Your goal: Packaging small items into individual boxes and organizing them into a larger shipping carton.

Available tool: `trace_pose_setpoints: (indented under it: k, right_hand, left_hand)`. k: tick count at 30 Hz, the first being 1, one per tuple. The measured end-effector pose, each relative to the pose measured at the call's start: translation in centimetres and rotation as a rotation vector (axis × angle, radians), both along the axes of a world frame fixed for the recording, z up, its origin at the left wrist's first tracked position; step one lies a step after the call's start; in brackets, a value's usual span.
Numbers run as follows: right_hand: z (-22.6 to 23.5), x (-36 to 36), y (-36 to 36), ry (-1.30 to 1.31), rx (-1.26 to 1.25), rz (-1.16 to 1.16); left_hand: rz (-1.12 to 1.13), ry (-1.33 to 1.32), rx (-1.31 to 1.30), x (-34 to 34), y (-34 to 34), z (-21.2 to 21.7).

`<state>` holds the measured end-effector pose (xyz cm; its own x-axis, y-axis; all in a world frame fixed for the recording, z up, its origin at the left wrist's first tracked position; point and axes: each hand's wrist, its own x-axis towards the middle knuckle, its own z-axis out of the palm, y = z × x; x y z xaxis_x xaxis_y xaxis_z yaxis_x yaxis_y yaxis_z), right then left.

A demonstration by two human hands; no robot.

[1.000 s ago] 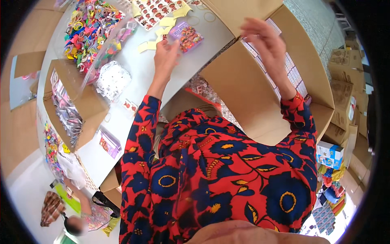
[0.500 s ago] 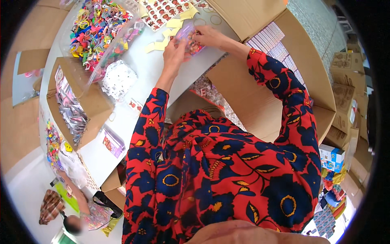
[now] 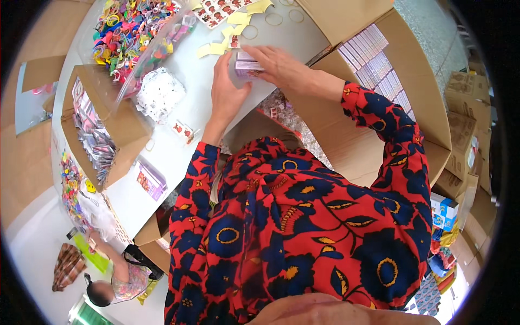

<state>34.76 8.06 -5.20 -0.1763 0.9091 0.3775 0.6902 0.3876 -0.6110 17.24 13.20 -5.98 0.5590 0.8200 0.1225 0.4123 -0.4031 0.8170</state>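
— Hands first: what are they doing?

— Both meet over a small stack of pale purple packets (image 3: 246, 64) lying on the white table (image 3: 179, 151). The left hand (image 3: 227, 92) is flat and upright against the stack's near-left side, fingers together, like a stop. The right hand (image 3: 279, 65) lies over the stack's right end, fingers curled around it, so the packets are pinched between the two palms.

— Why held that way?

— My guess is to square the edges: pressing from two sides keeps thin packets aligned and from sliding apart.

— Where does the stack sit relative to everything else?

— Near the table's far right edge, just beside the large open carton (image 3: 379, 59) that holds rows of similar pale packets standing on edge. That closeness looks practical, a short reach between table and carton.

— And around the hands?

— Yellow paper strips (image 3: 216, 47) lie just left of the stack, with a sheet of red-figured stickers (image 3: 219, 8) beyond them. Thin rings (image 3: 273, 19) rest on the table past the right hand. Further left, a clear bag of bright coloured trinkets (image 3: 130, 27), a white patterned bundle (image 3: 160, 93), and an open brown box (image 3: 103, 130) filled with shiny wrapped packs.

— Anyone else?

— Another person (image 3: 108, 281) sits low on the floor at the lower left, well apart from the table work.
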Motion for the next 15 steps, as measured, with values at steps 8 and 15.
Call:
trace_pose_setpoints:
  k: [8,15]
  right_hand:
    - [0.3,-0.4,-1.0,-0.322,-0.196,0.082]
    - [15.0,9.3,-9.4,0.580,-0.363,-0.449]
  left_hand:
    - [-0.211,-0.125,-0.166,0.4,-0.3,-0.5]
    - [-0.187,-0.267,-0.385,-2.1,-0.4,6.2]
